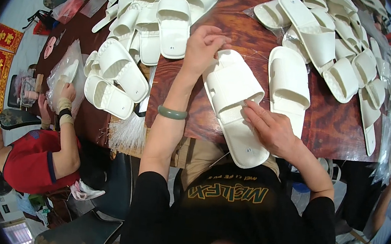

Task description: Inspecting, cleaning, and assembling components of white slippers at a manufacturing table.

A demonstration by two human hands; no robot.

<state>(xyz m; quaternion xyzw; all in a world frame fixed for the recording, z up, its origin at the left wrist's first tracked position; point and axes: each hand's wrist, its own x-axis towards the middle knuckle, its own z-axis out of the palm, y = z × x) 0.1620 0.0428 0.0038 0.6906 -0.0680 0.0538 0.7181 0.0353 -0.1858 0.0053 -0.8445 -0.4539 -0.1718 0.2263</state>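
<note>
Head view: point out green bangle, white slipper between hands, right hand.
Green ring-shaped bangle [172,113], head view, band.
White open-toed slipper between hands [234,93], head view, strap.
Bare right hand [272,127], head view, back.

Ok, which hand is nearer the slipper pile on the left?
Left. The left hand is just right of the pile; the right hand is farther right, on the handled slipper.

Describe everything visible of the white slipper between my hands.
The white slipper is a slide, apparently moulded foam, with an open toe and one broad strap. It slants sole-down over the table, toe away from you, heel past the near edge and bearing a small dark mark. Your right hand touches it by the strap's edge; your left hand is at the toe, contact unclear.
</note>
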